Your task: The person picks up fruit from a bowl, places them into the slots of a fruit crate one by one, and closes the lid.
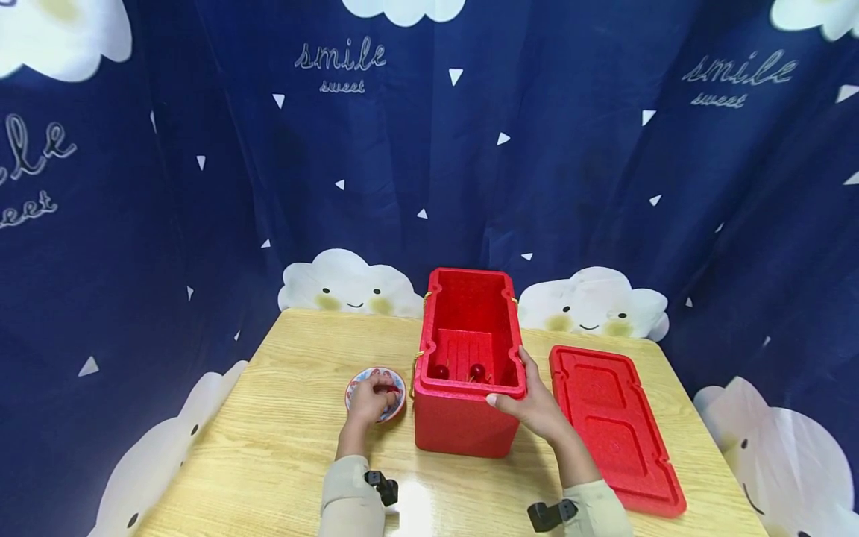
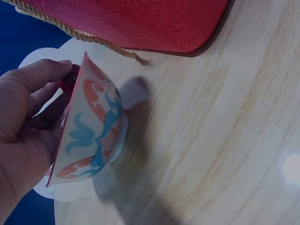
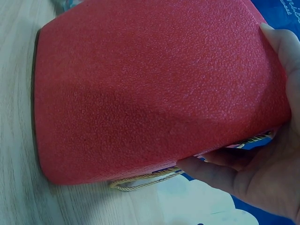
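Observation:
My left hand (image 1: 370, 401) reaches into a small patterned bowl (image 2: 91, 129) and pinches a dark red cherry (image 2: 70, 80) between thumb and fingers at the rim. The bowl stands on the table, left of a tall red foam box (image 1: 463, 424) without its lid. Two cherries, one on the left (image 1: 439, 371) and one on the right (image 1: 477, 371), lie on the box floor near the front wall. My right hand (image 1: 533, 399) grips the box's near right corner, its thumb on the front. The left hand hides most of the bowl's inside.
The red lid (image 1: 607, 418) lies flat on the wooden table (image 1: 288, 418), right of the box. Gold rope (image 3: 150, 178) hangs on the box's sides. A dark blue curtain (image 1: 429, 149) with white clouds surrounds the table's back and sides.

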Action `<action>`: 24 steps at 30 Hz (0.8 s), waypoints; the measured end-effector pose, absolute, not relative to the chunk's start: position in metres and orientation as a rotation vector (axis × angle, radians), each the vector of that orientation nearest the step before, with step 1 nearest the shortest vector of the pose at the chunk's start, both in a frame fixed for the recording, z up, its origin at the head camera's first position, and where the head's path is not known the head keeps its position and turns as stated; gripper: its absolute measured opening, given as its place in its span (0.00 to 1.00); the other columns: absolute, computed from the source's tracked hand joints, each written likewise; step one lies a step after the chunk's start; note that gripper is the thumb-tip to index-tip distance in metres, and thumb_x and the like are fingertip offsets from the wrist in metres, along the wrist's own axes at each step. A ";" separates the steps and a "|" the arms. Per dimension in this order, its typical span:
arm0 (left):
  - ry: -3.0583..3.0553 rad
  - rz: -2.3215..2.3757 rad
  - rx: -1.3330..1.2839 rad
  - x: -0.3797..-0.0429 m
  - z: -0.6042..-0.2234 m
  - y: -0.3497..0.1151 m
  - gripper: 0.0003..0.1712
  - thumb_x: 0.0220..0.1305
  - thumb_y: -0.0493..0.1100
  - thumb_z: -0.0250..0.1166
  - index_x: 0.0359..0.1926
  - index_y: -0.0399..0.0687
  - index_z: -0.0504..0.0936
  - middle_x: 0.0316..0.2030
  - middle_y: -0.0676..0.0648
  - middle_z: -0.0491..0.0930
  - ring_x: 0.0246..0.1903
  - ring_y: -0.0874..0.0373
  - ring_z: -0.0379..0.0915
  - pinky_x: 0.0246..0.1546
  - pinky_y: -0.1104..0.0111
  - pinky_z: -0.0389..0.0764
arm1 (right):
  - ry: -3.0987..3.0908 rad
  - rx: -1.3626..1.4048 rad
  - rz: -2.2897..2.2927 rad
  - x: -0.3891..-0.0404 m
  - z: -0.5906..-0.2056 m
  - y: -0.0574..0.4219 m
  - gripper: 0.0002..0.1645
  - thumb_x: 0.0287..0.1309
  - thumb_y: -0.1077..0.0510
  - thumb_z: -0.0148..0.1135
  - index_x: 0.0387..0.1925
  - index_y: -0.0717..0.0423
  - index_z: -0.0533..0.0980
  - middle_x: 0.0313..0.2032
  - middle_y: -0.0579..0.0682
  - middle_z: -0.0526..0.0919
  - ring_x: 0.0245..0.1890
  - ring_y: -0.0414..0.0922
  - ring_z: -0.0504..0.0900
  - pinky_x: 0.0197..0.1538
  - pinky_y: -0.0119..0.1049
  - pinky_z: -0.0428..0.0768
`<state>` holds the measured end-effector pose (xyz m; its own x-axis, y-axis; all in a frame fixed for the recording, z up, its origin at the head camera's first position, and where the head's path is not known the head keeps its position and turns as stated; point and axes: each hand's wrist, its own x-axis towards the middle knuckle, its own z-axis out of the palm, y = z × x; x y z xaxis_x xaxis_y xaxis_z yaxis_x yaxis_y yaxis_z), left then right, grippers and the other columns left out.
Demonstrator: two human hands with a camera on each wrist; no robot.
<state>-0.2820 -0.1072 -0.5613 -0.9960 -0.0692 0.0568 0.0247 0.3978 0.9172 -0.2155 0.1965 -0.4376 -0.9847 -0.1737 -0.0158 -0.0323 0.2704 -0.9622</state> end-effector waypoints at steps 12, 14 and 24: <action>-2.452 -1.579 0.117 -0.281 -0.544 -0.109 0.10 0.47 0.37 0.71 0.34 0.39 0.83 0.30 0.47 0.81 0.30 0.55 0.75 0.33 0.63 0.75 | 2.421 -0.183 -1.797 -0.211 -0.429 0.194 0.65 0.40 0.55 0.73 0.71 0.53 0.39 0.64 0.62 0.58 0.60 0.60 0.61 0.45 0.46 0.78; -2.424 -1.583 0.134 -0.280 -0.541 -0.108 0.10 0.48 0.38 0.72 0.34 0.40 0.83 0.29 0.48 0.81 0.31 0.55 0.75 0.35 0.63 0.75 | 2.420 -0.187 -1.797 -0.212 -0.431 0.195 0.65 0.41 0.55 0.73 0.71 0.54 0.39 0.64 0.62 0.57 0.61 0.60 0.61 0.45 0.47 0.77; -2.275 -1.643 0.161 -0.277 -0.513 -0.109 0.12 0.48 0.38 0.72 0.35 0.38 0.83 0.31 0.45 0.83 0.30 0.54 0.78 0.34 0.65 0.76 | 2.463 -0.204 -1.792 -0.226 -0.463 0.202 0.67 0.39 0.51 0.74 0.72 0.46 0.38 0.64 0.58 0.58 0.60 0.58 0.62 0.45 0.46 0.78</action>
<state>-0.2767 -0.1091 -0.5131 -0.9395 -0.2799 0.1974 0.0994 0.3288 0.9392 -0.2265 0.2024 -0.4631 -0.9871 -0.1598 0.0070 -0.0559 0.3035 -0.9512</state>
